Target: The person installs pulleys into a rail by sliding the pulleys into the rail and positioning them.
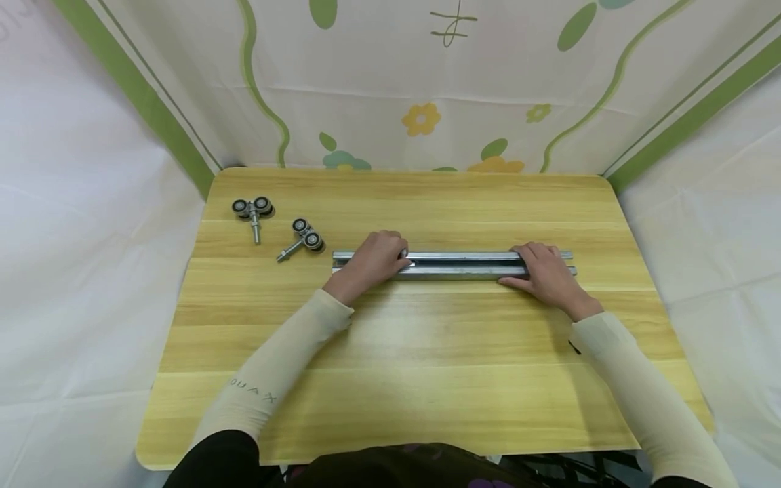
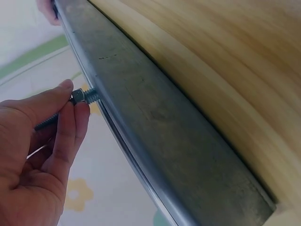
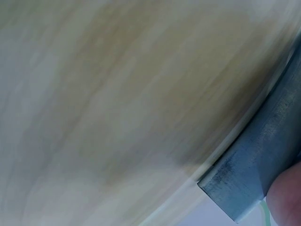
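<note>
A grey metal channel rail (image 1: 457, 273) lies left to right across the wooden table, its slot facing up. At its left part, my left hand (image 1: 373, 261) pinches a threaded bolt with a hex nut (image 2: 79, 96) between thumb and fingers. The bolt's threaded shank stands out of the rail's slot, and whatever it joins inside is hidden by the rail wall. My right hand (image 1: 549, 276) grips the rail near its right end, thumb on the near side and fingers over the far side. In the right wrist view only a fingertip (image 3: 287, 193) shows beside the rail end.
Two roller trolleys with threaded bolts lie on the table at the left, one farther back (image 1: 253, 213) and one closer to the rail (image 1: 304, 237). Behind the wooden table (image 1: 415, 379) hangs a flowered white cloth (image 1: 366, 68); plain white cloth flanks both sides.
</note>
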`<control>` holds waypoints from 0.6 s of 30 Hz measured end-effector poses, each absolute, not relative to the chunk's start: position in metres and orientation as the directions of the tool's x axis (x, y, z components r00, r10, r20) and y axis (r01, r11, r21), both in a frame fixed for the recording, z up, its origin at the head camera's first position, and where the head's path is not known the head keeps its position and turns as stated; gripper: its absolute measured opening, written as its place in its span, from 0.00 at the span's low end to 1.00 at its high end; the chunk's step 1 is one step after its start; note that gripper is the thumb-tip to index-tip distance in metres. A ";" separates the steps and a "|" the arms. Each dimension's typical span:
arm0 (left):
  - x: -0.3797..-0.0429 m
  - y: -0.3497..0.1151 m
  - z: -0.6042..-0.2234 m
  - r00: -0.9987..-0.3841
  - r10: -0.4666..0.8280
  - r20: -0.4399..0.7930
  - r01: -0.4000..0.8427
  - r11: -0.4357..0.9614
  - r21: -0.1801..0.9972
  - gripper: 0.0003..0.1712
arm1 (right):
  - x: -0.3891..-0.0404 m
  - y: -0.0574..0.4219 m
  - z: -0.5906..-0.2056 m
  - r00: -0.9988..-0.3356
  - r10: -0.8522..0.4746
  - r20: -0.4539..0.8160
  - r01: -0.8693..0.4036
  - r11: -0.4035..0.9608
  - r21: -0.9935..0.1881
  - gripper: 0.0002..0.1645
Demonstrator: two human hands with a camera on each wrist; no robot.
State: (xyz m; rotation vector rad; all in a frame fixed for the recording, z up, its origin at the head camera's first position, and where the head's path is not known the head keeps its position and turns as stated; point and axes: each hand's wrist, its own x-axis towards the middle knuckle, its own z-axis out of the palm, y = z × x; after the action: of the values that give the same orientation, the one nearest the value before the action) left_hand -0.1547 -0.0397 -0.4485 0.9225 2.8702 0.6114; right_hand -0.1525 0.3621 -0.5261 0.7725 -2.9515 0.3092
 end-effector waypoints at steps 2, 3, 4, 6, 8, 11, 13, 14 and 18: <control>-0.155 -0.037 -0.449 -0.818 0.573 0.053 0.543 0.739 0.398 0.09 | -0.152 0.362 -0.525 -0.869 -0.479 0.125 -0.494 0.851 -0.175 0.48; -0.155 -0.036 -0.449 -0.819 0.572 0.051 0.542 0.739 0.400 0.08 | -0.152 0.362 -0.525 -0.868 -0.480 0.126 -0.495 0.851 -0.175 0.48; -0.155 -0.035 -0.449 -0.820 0.571 0.047 0.538 0.739 0.405 0.08 | -0.152 0.361 -0.524 -0.867 -0.481 0.126 -0.497 0.850 -0.174 0.48; -0.156 -0.034 -0.449 -0.821 0.569 0.039 0.532 0.740 0.412 0.08 | -0.152 0.361 -0.524 -0.866 -0.483 0.126 -0.499 0.849 -0.173 0.48; -0.156 -0.033 -0.448 -0.822 0.569 0.027 0.526 0.740 0.420 0.08 | -0.152 0.360 -0.523 -0.866 -0.484 0.125 -0.499 0.849 -0.173 0.48; -0.155 -0.033 -0.448 -0.819 0.574 0.021 0.526 0.734 0.430 0.09 | -0.151 0.360 -0.523 -0.869 -0.480 0.117 -0.494 0.851 -0.178 0.48; -0.154 -0.034 -0.448 -0.817 0.577 0.016 0.525 0.731 0.437 0.09 | -0.151 0.359 -0.522 -0.872 -0.477 0.111 -0.490 0.852 -0.184 0.48; -0.154 -0.034 -0.448 -0.817 0.577 0.013 0.523 0.730 0.439 0.10 | -0.151 0.360 -0.523 -0.873 -0.475 0.108 -0.487 0.853 -0.186 0.48; -0.151 -0.038 -0.446 -0.823 0.569 0.011 0.512 0.732 0.450 0.17 | -0.152 0.361 -0.523 -0.876 -0.473 0.096 -0.483 0.854 -0.193 0.49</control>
State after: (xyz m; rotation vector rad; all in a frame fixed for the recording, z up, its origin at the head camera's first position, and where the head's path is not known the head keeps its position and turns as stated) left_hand -0.1512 -0.0378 -0.4458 0.8789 2.8039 0.6716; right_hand -0.1522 0.3608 -0.5226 0.7693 -2.9813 0.3284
